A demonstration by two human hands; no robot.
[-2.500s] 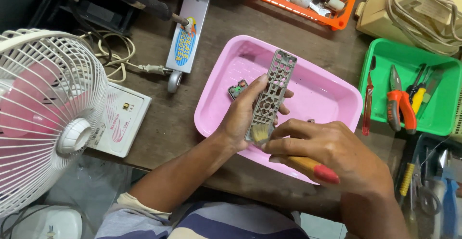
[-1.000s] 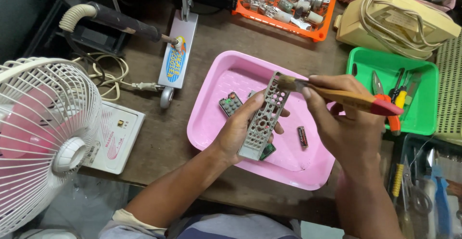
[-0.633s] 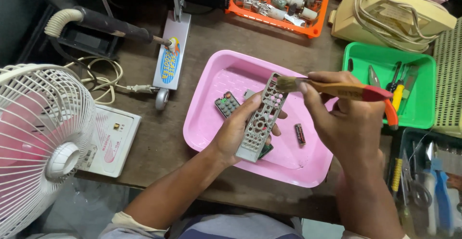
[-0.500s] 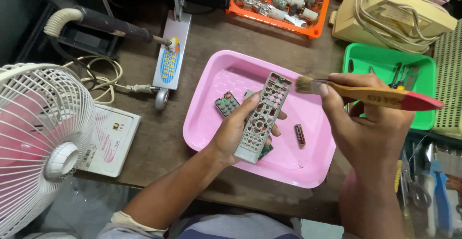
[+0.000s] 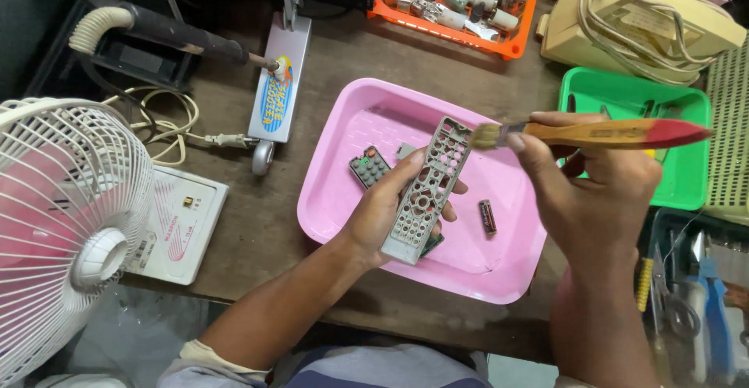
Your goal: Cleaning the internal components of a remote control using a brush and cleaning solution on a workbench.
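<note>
My left hand [image 5: 388,208] grips a grey remote-control front shell [image 5: 427,191] with empty button holes, tilted over a pink tray [image 5: 343,193]. My right hand [image 5: 593,185] holds a paintbrush with a wooden handle and red end [image 5: 608,133]; its pale bristles touch the shell's top right edge. Inside the tray lie a dark rubber keypad [image 5: 368,166], a small battery [image 5: 488,217] and a green circuit board [image 5: 434,243] partly hidden under the shell.
A white fan [image 5: 66,224] stands at the left by a white box [image 5: 178,220]. A toy scooter [image 5: 277,95], an orange parts tray [image 5: 460,1], a beige corded device [image 5: 640,21] and a green tool tray [image 5: 679,177] surround the work area.
My right hand has brought the brush from low by the shell's bottom up to its top edge, and the brush tip has shifted slightly along that edge.
</note>
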